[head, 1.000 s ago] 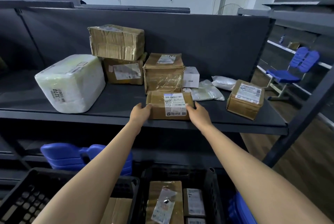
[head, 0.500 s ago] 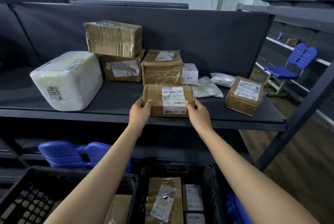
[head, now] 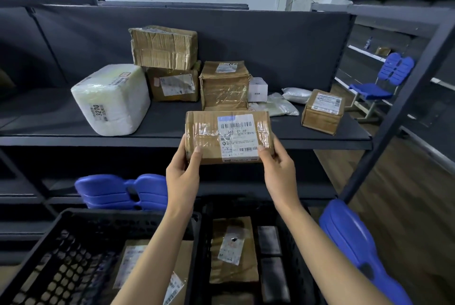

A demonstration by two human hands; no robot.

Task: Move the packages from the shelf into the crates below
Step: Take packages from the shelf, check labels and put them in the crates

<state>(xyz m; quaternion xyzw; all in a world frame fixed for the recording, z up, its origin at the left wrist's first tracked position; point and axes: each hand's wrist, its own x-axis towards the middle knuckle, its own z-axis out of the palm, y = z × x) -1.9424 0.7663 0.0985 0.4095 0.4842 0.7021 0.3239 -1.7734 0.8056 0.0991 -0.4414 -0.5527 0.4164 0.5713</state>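
My left hand (head: 183, 176) and right hand (head: 278, 171) clamp the box (head: 229, 137) by its 2 short ends, thumbs on its labelled top, in front of the shelf's (head: 98, 141) near edge. It looks light and stiff; the glossy tape may slip, so end grips suit. Below, the left crate (head: 61, 255) holds at least 1 labelled parcel (head: 138, 260), and the right crate (head: 301, 243) a brown parcel (head: 232, 250) and 2 dark packs (head: 269, 240).

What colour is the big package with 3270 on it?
The package is white, in the head view.
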